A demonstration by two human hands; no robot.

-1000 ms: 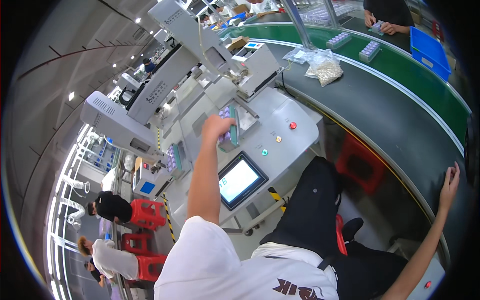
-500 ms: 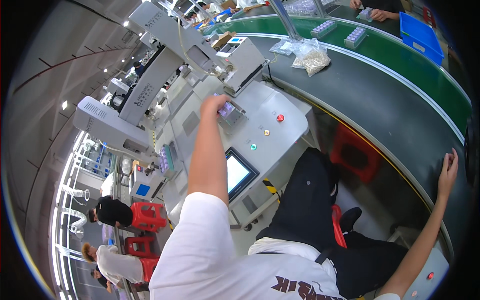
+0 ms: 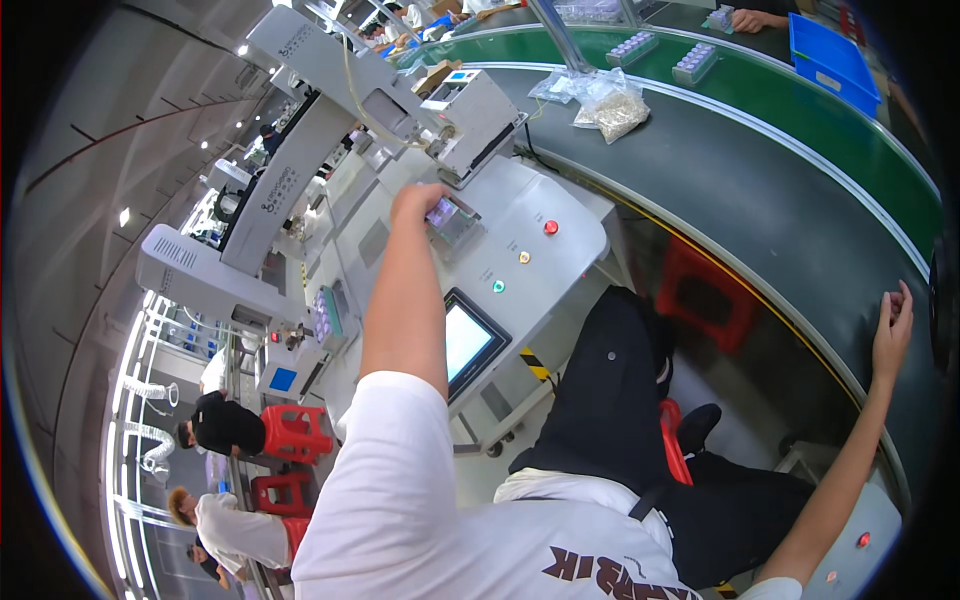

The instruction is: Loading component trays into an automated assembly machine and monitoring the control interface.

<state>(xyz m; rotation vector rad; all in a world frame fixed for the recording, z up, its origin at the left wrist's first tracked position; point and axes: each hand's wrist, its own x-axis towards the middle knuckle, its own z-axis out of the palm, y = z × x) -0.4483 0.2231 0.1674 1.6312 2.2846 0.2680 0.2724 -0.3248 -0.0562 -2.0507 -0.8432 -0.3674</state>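
Observation:
My left hand (image 3: 416, 200) reaches forward to the machine's white worktop, its fingers bent round the near-left end of a purple-topped block of parts (image 3: 441, 212). The block sits in a metal fixture (image 3: 460, 232) on the worktop; my fingertips are partly hidden behind the hand and the block. Far to the right, my right hand (image 3: 892, 328) rests at the dark conveyor belt's edge, with its fingers loosely stretched and nothing in them.
A touch screen (image 3: 472, 342) and red button (image 3: 551, 228) are on the worktop. Robot arms (image 3: 285, 165) stand at left, beside another purple-topped block (image 3: 325, 315). A bag of small pale parts (image 3: 612, 112) lies on the dark belt (image 3: 740, 190). A co-worker's hand (image 3: 752, 20) is beyond, near a blue bin (image 3: 833, 68).
The whole view has shifted slightly. My left hand stays at the block in the fixture, and my right hand keeps its place. The co-worker's hands and block have moved partly out of the top edge.

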